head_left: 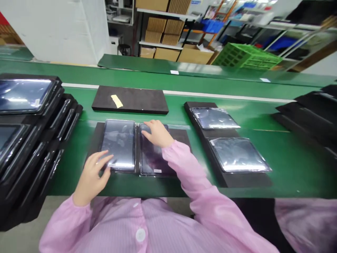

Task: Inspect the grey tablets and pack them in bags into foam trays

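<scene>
Two flat dark screen panels in clear plastic sleeves lie side by side on a black foam tray [96, 138] in front of me. My left hand [92, 175] is at the lower left corner of the left panel [119, 144], its fingers apart and the fingertips over the panel's edge. Over the upper part of the right panel [155, 160], my right hand [158, 133] has thumb and forefinger apart near the panel's top left. That panel carries a small white label at its lower edge. Neither hand is closed round anything.
A black foam slab [142, 100] with a yellow paper strip lies behind the tray. To the right, another foam tray [201, 131] bears two sleeved panels. Stacked trays with panels [39, 140] rise at the left; black foam pieces [313, 116] sit far right on the green bench.
</scene>
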Available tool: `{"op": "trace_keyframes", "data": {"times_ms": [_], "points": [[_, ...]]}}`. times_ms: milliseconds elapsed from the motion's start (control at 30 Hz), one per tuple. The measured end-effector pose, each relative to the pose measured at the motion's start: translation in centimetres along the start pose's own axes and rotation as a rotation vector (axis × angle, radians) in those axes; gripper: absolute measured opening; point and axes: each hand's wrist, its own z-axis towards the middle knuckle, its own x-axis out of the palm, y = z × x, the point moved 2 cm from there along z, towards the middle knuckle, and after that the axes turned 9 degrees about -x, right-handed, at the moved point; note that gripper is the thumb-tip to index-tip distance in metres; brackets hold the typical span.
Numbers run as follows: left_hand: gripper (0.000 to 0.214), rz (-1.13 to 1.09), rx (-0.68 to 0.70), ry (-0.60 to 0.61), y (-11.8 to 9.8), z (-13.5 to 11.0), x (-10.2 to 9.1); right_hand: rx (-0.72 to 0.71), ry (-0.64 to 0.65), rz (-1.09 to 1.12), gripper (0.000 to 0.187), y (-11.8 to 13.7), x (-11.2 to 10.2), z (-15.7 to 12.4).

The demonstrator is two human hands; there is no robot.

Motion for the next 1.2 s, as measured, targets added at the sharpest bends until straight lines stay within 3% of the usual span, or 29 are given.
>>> {"op": "trace_keyframes", "data": {"times_ms": [167,333,533,667,800,900,1000,1100,1200], "points": [[0.042,0.136,0.015,0.098,2.4,-2.6,1.4,0.027,0.107,0.047,0.038,0.7,3.8,6.9],[0.034,0.174,0.022,0.141,4.5,-2.9,1.5,0.05,0.09,0.126,0.043,0.5,6.6,8.1],[0.019,0.094,0.094,0.161,6.3,-0.9,0.8,0.052,-0.06,0.216,0.06,-0.4,3.9,4.6],[0.019,-0.014,0.136,0.162,6.7,0.0,0.5,0.046,-0.187,0.391,0.047,-0.4,2.4,-0.1],[0.013,-0.111,0.005,0.056,6.1,0.1,0.9,0.214,-0.28,0.581,0.035,0.8,3.7,-4.3],[0.01,-0.129,-0.294,-0.12,5.9,-0.9,1.6,0.36,-0.351,0.778,0.03,1.8,5.7,-6.3],[0.011,-0.174,-0.515,-0.161,6.3,-2.8,2.5,0.439,-0.424,0.913,0.028,2.5,7.0,-7.1],[0.008,-0.218,-0.485,-0.157,7.0,-4.3,3.1,0.494,-0.433,1.035,0.031,2.6,7.4,-6.7],[0.007,-0.184,-0.309,-0.171,7.1,-4.6,3.1,0.498,-0.369,1.186,0.04,3.1,7.4,-5.1]]}}
